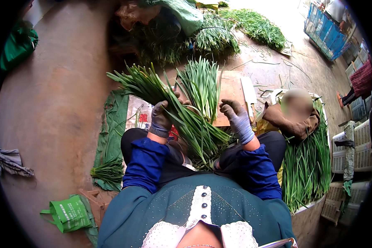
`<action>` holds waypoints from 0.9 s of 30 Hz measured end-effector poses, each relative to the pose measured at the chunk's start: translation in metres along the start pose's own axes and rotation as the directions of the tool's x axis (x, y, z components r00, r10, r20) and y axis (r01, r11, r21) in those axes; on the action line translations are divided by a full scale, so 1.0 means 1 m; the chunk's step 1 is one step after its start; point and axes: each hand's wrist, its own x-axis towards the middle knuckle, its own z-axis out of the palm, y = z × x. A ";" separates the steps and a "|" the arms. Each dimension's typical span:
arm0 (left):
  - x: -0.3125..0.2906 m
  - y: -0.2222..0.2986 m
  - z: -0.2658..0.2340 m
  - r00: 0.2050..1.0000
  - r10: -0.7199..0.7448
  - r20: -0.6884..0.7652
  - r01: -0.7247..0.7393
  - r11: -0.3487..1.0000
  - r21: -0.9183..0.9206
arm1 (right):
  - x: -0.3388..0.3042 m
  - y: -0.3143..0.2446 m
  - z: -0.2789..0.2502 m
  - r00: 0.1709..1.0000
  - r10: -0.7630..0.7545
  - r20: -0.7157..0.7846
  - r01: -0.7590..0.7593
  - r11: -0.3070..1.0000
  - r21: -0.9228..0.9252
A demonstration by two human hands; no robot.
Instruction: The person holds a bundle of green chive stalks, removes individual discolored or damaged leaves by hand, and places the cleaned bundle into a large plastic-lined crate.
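Note:
My left hand (pixel 161 115), in a grey glove, is closed around a big bunch of garlic chives (pixel 151 88). The bunch slants from the upper left down toward my lap, with more green leaves (pixel 204 138) between my legs. A second bunch of garlic chives (pixel 200 82) lies on a brown board (pixel 230 93), its leaf ends pointing away from me. Right of that bunch, my right hand (pixel 239 120), also gloved, is raised near the board's front edge, fingers apart and nothing visible in them. A pale, broad-bladed knife (pixel 248 90) rests along the board's right side.
Garlic chives (pixel 306 171) fill a white-rimmed container at my right, with brown cloth (pixel 293 124) over them. Piles of greens (pixel 217 35) lie ahead. Plastic crates (pixel 355 155) stand far right. A small bunch (pixel 108 171) lies on green sheeting (pixel 111 124), near a green bag (pixel 70 213).

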 end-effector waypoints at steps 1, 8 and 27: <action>0.004 0.003 -0.003 0.998 0.069 -0.006 -0.070 0.997 -0.014 | -0.002 -0.007 -0.009 0.997 0.016 -0.075 -0.006 0.991 0.137; -0.004 0.026 -0.003 0.950 0.298 -0.097 -0.292 0.954 0.069 | -0.045 -0.037 0.000 0.959 0.163 0.233 -0.108 0.966 -0.234; -0.020 0.053 -0.029 0.848 0.462 -0.260 -0.409 0.882 0.235 | -0.042 0.010 0.039 0.976 0.108 -0.191 -0.127 0.988 -0.091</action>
